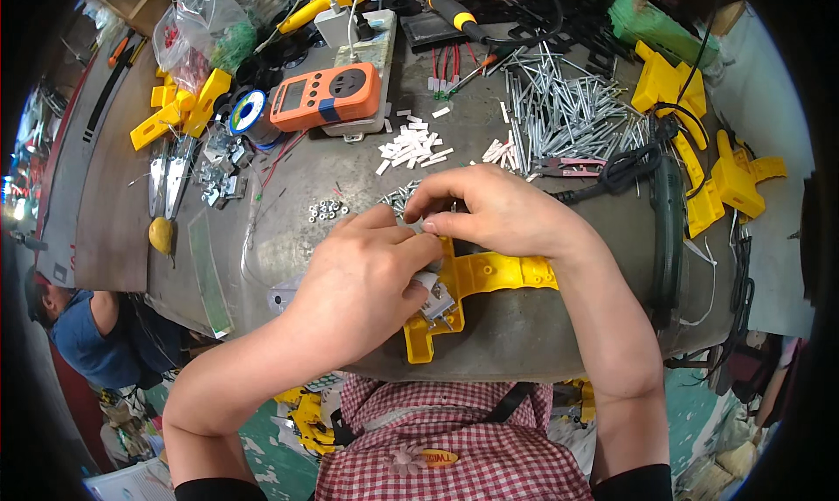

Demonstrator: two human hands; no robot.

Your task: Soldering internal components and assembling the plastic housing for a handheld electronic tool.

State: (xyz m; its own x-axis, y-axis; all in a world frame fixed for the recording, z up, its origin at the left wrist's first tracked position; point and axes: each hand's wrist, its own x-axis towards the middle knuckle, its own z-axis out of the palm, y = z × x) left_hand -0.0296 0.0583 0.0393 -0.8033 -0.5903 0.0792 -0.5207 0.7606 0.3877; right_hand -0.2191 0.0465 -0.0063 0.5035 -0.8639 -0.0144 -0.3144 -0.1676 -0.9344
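Observation:
A yellow plastic tool housing half (498, 272) with an open, ribbed inside lies near the front edge of the bench. In it sits a silvery metal part (437, 298), partly covered by my fingers. My left hand (371, 261) is closed over the left side of the housing, its thumb by the metal part. From the right, my right hand (494, 208) bends in, thumb and forefinger pinched together at the housing's upper end, close to the left fingertips. Whatever the right fingers hold is hidden. Just beyond my fingers lies a small pile of screws (400, 195).
Small nuts (328, 210), white strips (411, 147) and a heap of long metal rods (568, 99) lie behind my hands. An orange meter (325, 97) stands back left, near a solder spool (251, 117). A dark corded tool (669, 230) is at right; another person (96, 335) sits left.

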